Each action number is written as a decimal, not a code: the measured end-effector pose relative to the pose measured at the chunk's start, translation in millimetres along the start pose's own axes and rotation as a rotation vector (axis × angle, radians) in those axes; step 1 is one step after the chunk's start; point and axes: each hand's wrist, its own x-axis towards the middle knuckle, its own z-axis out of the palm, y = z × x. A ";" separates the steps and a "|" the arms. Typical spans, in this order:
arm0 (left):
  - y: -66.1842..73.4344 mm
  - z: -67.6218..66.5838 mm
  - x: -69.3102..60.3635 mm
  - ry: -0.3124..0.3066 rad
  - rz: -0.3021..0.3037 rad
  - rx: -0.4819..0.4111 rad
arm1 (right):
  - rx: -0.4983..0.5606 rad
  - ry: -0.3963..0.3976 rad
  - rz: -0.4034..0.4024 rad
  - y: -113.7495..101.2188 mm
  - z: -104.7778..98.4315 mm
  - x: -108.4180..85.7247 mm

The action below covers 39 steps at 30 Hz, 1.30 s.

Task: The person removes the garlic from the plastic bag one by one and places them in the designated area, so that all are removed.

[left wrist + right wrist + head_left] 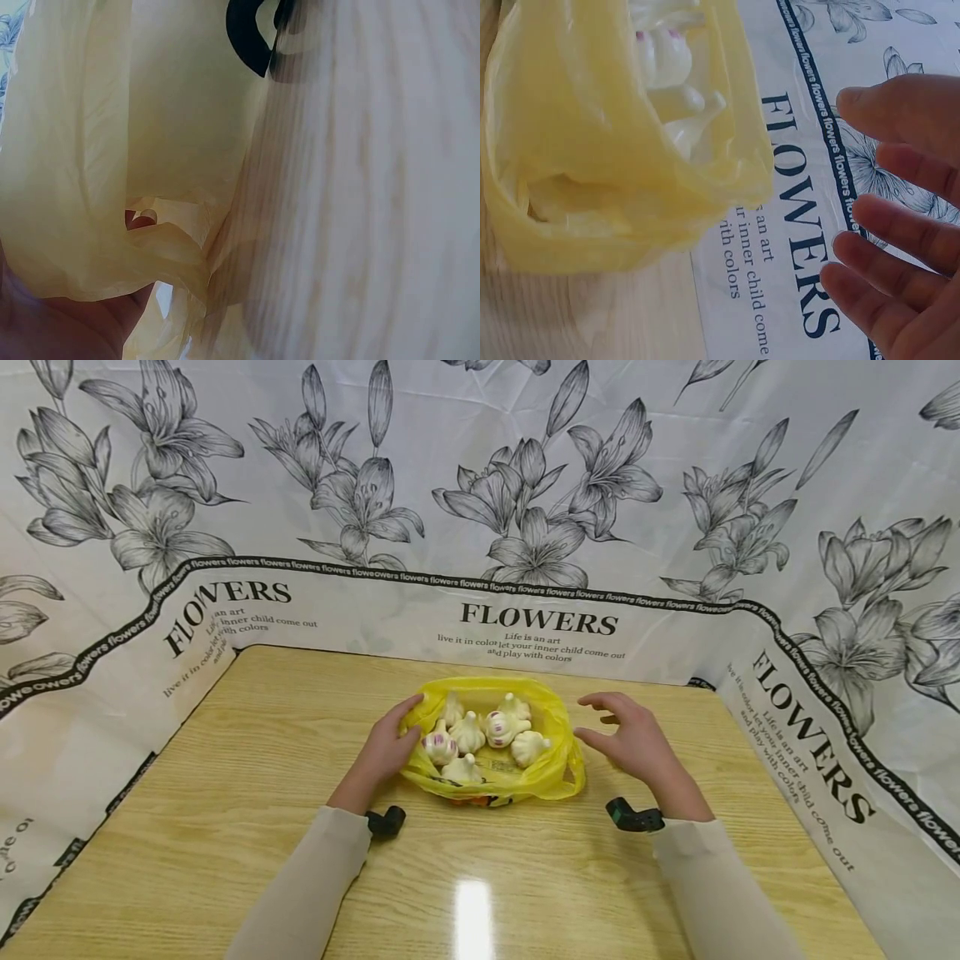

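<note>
Here's the yellow bag (557, 783), sitting on the table (247, 777) in the middle of the frame, mouth gaping upward, white garlic bulbs (468, 735) clustered inside, a few with purple patches! Its long axis runs left to right, straight across between my hands, and that's the relation everything turns on.

My left hand (382, 747) is the nearer one: it's right there, touching the bag's left edge, thumb towards the mouth. Is it pinching the plastic? I can't tell; the yellow film hides most of my fingers in the left wrist view.

Over on the right, my right hand (633, 735) holds nothing, fingers spread and relaxed, thumb pointing left at the bag. It's just beside the right edge, and the right wrist view shows a clear gap. The bag's right handle loop (579, 770) hangs low on that side, lower left of my right thumb in the head view.
</note>
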 end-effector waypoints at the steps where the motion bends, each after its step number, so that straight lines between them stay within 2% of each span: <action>1: -0.2 0.0 0.2 0.000 0.000 0.000 | 0.018 -0.006 0.003 -0.9 0.3 0.4; 6: -0.1 -0.3 0.4 -0.001 -0.003 -0.002 | 0.106 -0.031 0.013 -6.6 1.5 2.1; 15: 2.1 -0.9 1.4 0.000 -0.001 -0.001 | 0.168 -0.067 -0.008 -15.2 8.1 5.0; 21: 1.9 -1.0 2.3 0.002 0.016 0.009 | 0.175 -0.087 -0.003 -19.3 15.4 8.5; 32: 1.8 -1.0 2.9 -0.001 0.000 0.000 | 0.169 -0.117 -0.015 -25.3 29.5 15.3; 39: 1.6 0.4 3.5 0.004 0.011 0.002 | 0.174 -0.161 -0.003 -28.9 35.9 18.5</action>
